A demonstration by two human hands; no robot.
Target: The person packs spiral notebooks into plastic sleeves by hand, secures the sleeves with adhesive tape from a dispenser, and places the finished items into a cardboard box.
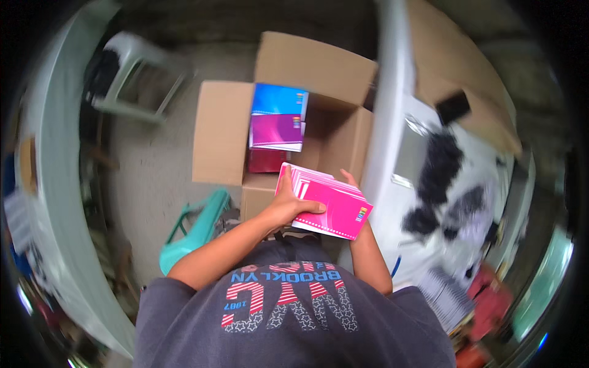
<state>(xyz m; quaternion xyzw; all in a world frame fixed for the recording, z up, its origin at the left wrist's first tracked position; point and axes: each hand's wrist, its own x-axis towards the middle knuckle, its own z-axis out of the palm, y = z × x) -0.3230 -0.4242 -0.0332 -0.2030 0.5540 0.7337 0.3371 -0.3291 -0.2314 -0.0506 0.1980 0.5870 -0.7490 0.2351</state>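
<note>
Below me on the concrete floor sits the open cardboard box (pixel 294 122) — I keep my left hand (pixel 288 205) and right hand (pixel 351 181) clamped on the pink notebook stack (pixel 328 205), level, squared above it.

Both hands hold pink notebooks over an open box.
Left hand (pixel 287 205) and right hand (pixel 351 181) grip the pink notebook stack (pixel 328 202) above the cardboard box (pixel 224 132) beside the white table (pixel 392 122).

Open room in box (pixel 334 144) rt of notebook stack (pixel 277 126); white table (pixel 392 122) tight alongside.
</note>
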